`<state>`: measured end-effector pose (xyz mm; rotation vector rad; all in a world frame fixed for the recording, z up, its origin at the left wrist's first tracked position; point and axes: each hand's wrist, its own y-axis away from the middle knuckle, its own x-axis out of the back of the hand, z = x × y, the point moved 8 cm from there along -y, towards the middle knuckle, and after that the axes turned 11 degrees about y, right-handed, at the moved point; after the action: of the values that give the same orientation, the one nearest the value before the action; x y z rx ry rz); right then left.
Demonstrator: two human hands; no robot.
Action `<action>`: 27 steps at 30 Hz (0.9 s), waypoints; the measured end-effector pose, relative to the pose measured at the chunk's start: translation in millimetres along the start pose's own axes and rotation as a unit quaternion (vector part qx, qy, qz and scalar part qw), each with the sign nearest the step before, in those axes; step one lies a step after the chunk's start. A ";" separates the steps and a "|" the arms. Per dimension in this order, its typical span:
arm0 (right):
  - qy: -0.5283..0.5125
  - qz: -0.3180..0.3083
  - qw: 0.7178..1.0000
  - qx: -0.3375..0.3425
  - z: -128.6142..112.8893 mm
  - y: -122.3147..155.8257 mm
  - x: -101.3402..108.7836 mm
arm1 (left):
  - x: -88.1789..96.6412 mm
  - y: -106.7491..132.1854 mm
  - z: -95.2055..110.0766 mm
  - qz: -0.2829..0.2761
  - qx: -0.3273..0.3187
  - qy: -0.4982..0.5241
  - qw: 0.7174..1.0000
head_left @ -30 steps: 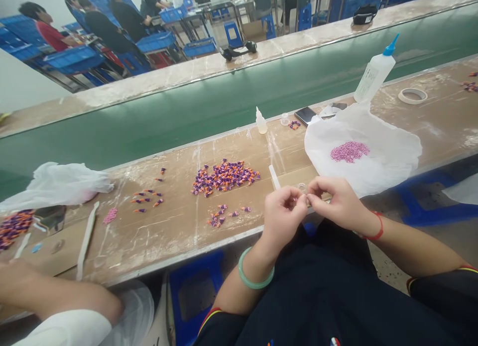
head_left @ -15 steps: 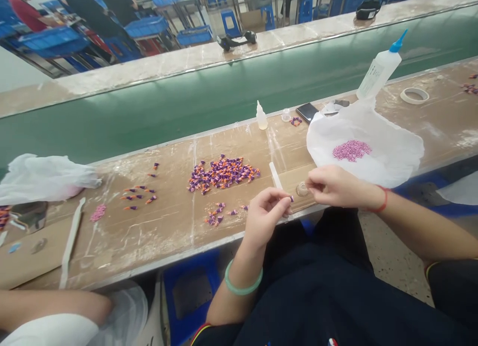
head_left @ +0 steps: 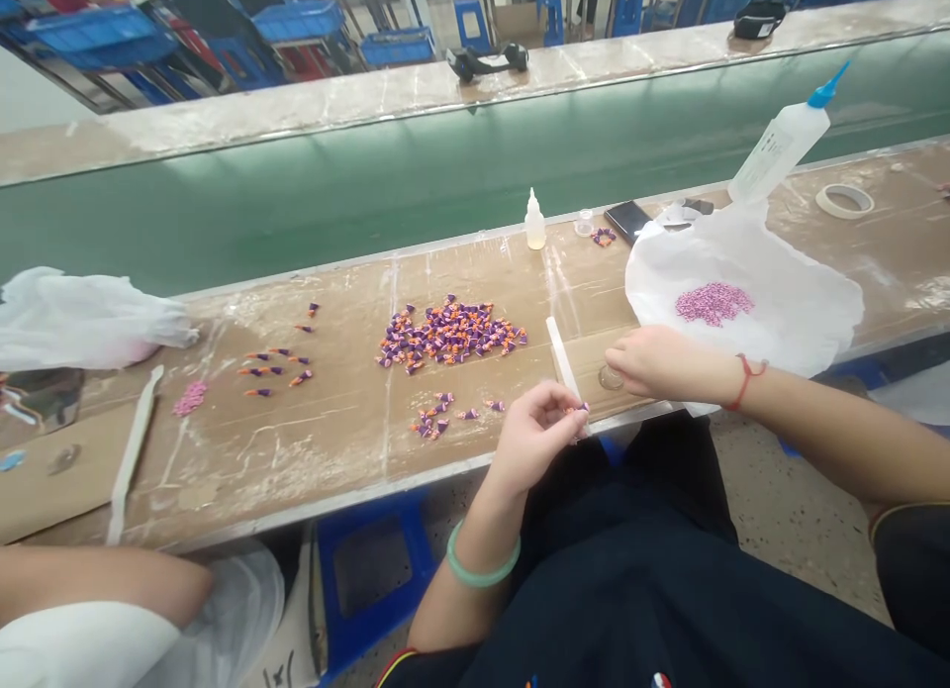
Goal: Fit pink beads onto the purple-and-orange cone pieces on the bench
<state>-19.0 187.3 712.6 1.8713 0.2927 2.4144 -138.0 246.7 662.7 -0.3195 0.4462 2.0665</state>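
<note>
My left hand hovers at the bench's front edge, pinching a small purple-and-orange piece between thumb and fingertips. My right hand rests on the bench with its fingers curled over a small clear dish; what they hold I cannot make out. A pile of purple-and-orange pieces lies on the bench ahead of my left hand, with a smaller cluster nearer. Pink beads sit heaped on a white plastic sheet beyond my right hand.
A white strip lies between my hands. At the bench's back edge stand a small glue bottle, a phone and a big blue-capped bottle; a tape roll lies at right. A green conveyor belt runs behind. Another person's arm is at lower left.
My hands, joined together a second ago, have parted. The right hand moved forward to the clear dish; the left hand stayed near the bench edge with the small piece.
</note>
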 end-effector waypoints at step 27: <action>-0.545 0.224 0.808 -0.026 -7.0 53.9 75.4 | -40.0 21.5 49.2 -0.031 -0.169 0.145 0.974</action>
<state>-41.8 146.9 793.1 3.1145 -0.3286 1.0390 -138.6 227.4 726.8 -0.8361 0.2491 2.0367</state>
